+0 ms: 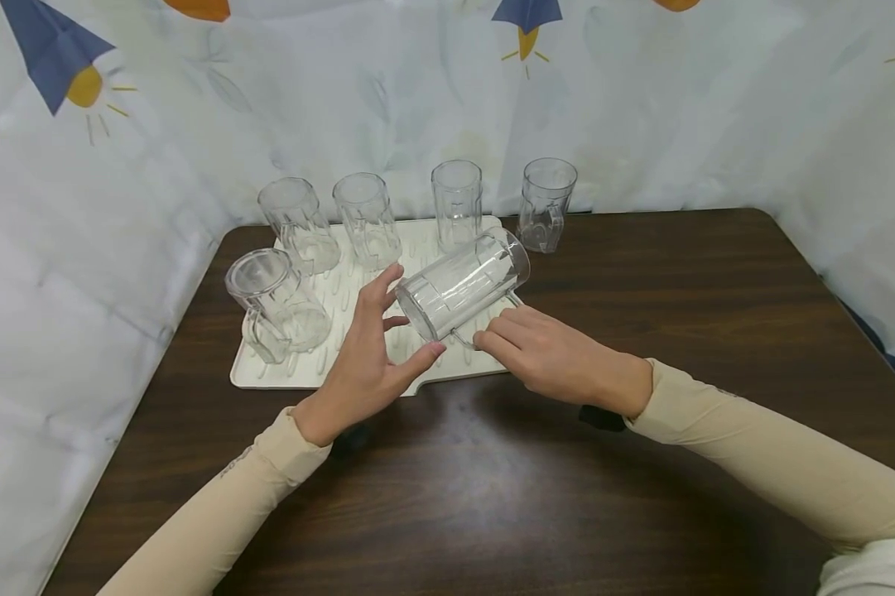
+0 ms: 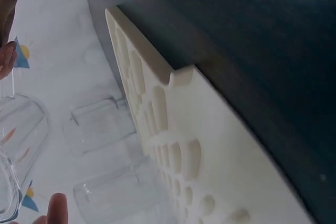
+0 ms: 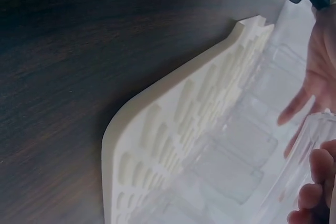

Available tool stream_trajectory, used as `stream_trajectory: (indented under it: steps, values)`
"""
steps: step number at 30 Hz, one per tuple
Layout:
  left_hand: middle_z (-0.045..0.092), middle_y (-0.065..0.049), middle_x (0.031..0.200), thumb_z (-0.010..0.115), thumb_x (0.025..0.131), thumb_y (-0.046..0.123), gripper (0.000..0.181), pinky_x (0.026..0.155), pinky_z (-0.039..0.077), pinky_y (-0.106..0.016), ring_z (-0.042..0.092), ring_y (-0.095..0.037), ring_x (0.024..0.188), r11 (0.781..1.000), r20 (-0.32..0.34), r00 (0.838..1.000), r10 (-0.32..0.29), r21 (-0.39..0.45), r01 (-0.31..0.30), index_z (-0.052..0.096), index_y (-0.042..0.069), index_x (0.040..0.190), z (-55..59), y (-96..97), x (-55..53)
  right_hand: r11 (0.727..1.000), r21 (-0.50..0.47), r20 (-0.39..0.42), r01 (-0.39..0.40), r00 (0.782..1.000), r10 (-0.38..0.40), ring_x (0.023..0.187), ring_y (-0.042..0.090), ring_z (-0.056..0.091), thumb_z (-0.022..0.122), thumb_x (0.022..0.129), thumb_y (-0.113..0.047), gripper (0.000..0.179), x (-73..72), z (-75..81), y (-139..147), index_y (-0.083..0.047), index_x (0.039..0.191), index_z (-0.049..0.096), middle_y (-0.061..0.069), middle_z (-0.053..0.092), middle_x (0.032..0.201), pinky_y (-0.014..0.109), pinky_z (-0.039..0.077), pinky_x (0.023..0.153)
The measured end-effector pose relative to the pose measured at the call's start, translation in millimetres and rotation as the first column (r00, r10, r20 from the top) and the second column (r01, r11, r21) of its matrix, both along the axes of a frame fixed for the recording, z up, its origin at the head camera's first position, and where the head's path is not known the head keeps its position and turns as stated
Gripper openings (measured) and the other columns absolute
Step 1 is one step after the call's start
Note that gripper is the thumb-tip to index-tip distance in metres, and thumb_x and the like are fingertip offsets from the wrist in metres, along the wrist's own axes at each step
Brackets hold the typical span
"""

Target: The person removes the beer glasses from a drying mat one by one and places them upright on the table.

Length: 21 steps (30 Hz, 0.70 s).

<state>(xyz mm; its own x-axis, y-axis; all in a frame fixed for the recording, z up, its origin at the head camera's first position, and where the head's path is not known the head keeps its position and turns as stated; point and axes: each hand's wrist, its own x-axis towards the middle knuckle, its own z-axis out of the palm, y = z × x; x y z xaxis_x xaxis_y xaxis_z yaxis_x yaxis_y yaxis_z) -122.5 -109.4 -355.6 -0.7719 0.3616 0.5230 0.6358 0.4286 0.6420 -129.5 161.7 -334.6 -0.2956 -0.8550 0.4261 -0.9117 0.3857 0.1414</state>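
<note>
We've R hand (image 1: 547, 348) gripping 1 tilted, empty mug (image 1: 462, 285), L hand (image 1: 365, 348) spread nr its base, over tray (image 1: 313, 377) by surface's (image 1: 492, 497) back-L corner, w/ 4 other mugs (image 1: 368, 219) on it.

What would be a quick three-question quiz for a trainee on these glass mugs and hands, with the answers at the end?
1. True or false: the right hand holds the tilted mug.
2. In the head view, the rightmost standing mug is on: A) the white tray; B) the brown table.
3. How many mugs show in the head view, counting the held one?

Key: 1. True. 2. B. 3. Six.
</note>
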Motion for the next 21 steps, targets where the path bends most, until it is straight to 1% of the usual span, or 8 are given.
stream_trajectory:
  steps: [3,7,9,12,17,21]
  values:
    - [0.034,-0.017,0.159,0.084,0.084,0.014,0.098,0.097,0.061,-0.045,0.055,-0.035,0.137,0.998,0.002,1.0,0.007,0.057,-0.007,0.022,0.009,0.16,-1.7,4.7,-1.8,1.0,0.017,-0.015,0.015,1.0,-0.014,0.085,0.019,0.058,0.067,0.096,0.003,0.022,0.9,0.2,1,-0.004,0.116,0.063,0.003,0.064,0.092,0.029,0.051,0.076]
    - [0.038,-0.021,0.153,0.086,0.083,0.013,0.095,0.097,0.061,-0.042,0.057,-0.029,0.131,0.996,-0.024,1.0,-0.006,0.094,0.008,0.027,0.002,0.156,-4.7,10.2,-4.9,0.999,0.035,-0.045,0.027,0.999,-0.025,0.085,0.018,0.057,0.07,0.093,0.002,0.025,2.3,-0.5,1,-0.004,0.117,0.063,0.002,0.063,0.093,0.028,0.049,0.074]
    - [0.04,-0.023,0.148,0.086,0.082,0.011,0.093,0.097,0.062,-0.041,0.057,-0.028,0.129,0.995,-0.043,0.999,-0.009,0.099,0.014,0.029,-0.001,0.155,-5.6,12.5,-5.8,0.999,0.044,-0.061,0.03,0.998,-0.028,0.084,0.018,0.056,0.071,0.093,0.002,0.027,3.0,-0.9,1,-0.004,0.117,0.062,0.002,0.063,0.093,0.028,0.048,0.073]
    - [0.042,-0.023,0.145,0.085,0.082,0.008,0.09,0.096,0.063,-0.04,0.058,-0.029,0.127,0.995,-0.053,0.999,-0.009,0.103,0.015,0.031,-0.002,0.153,-6.3,15.2,-6.1,0.998,0.053,-0.074,0.039,0.997,-0.035,0.084,0.018,0.056,0.071,0.093,0.001,0.027,3.5,-1.7,1,-0.004,0.118,0.063,0.002,0.063,0.093,0.028,0.047,0.072]
    - [0.044,-0.021,0.145,0.085,0.082,0.011,0.083,0.096,0.063,-0.038,0.054,-0.028,0.13,0.994,-0.05,0.999,0.005,0.108,0.0,0.038,0.0,0.149,-8.4,17.5,-6.2,0.996,0.071,-0.071,0.053,0.996,-0.048,0.084,0.018,0.055,0.073,0.093,-0.001,0.027,3.8,-3.0,2,-0.005,0.118,0.063,0.001,0.063,0.093,0.028,0.045,0.071]
    - [0.046,-0.021,0.145,0.086,0.081,0.008,0.079,0.094,0.063,-0.037,0.053,-0.028,0.132,0.993,-0.075,0.997,-0.003,0.115,0.011,0.042,0.0,0.146,-12.7,17.7,-9.1,0.994,0.088,-0.073,0.064,0.996,-0.057,0.085,0.018,0.055,0.072,0.094,0.0,0.027,3.8,-4.5,2,-0.004,0.118,0.063,0.002,0.063,0.093,0.028,0.045,0.072]
